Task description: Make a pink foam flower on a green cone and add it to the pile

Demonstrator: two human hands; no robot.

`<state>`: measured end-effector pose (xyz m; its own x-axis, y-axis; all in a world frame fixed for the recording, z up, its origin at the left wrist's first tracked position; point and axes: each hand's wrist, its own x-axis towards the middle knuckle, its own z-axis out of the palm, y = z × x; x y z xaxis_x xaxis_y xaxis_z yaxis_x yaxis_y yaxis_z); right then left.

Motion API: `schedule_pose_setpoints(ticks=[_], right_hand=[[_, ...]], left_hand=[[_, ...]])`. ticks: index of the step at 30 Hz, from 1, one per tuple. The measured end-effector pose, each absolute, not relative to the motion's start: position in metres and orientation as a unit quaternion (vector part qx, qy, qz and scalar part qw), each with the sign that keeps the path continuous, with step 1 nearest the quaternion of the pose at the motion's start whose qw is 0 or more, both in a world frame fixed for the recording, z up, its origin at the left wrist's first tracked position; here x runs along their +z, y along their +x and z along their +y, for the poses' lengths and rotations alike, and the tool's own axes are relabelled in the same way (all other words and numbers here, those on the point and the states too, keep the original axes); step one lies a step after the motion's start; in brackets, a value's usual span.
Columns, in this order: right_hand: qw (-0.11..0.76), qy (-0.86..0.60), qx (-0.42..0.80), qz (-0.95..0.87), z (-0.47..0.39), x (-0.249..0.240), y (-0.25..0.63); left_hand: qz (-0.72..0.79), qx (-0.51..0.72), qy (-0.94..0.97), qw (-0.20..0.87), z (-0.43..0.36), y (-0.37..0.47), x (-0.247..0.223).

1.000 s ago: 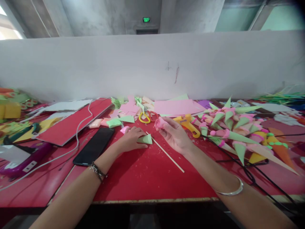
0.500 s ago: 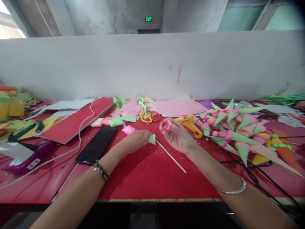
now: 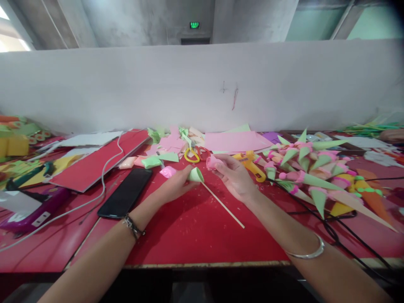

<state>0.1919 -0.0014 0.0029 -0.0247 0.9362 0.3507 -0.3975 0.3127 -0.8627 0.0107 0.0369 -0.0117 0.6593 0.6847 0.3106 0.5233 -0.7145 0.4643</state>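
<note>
A small light green paper cone (image 3: 196,175) is in my left hand (image 3: 177,183), its wide open end facing right. My right hand (image 3: 237,178) pinches a rolled pink paper rose (image 3: 214,163) between thumb and fingers, just right of the cone and apart from it. A thin wooden stick (image 3: 224,205) lies slanted on the red table (image 3: 189,235), its upper end close to the cone's mouth. Right behind my right hand rests a yellow glue gun (image 3: 253,165).
Scissors (image 3: 192,155) lie behind my hands. A black phone (image 3: 125,193) and a small pink packet (image 3: 168,171) are on the left. At the right, paper cone flowers (image 3: 304,158) are heaped beside black cables (image 3: 328,229). Pink paper sheets (image 3: 235,142) lie along the white partition.
My left hand has turned the green cone so that its open end shows. My right hand has tilted the pink rose and moved it slightly left. The view has shifted a little.
</note>
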Motion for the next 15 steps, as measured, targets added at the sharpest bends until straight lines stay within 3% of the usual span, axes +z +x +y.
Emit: schedule_pose_setpoints(ticks=[7, 15], right_hand=[[0.617, -0.321, 0.437, -0.571, -0.0031, -0.0013, 0.1874], [0.6, -0.345, 0.434, -0.577, -0.0042, -0.0009, 0.1842]], left_hand=[[0.313, 0.273, 0.893, 0.174, 0.0335, 0.0108, -0.0048], [0.298, 0.273, 0.892, 0.203, 0.03, 0.0122, -0.0032]])
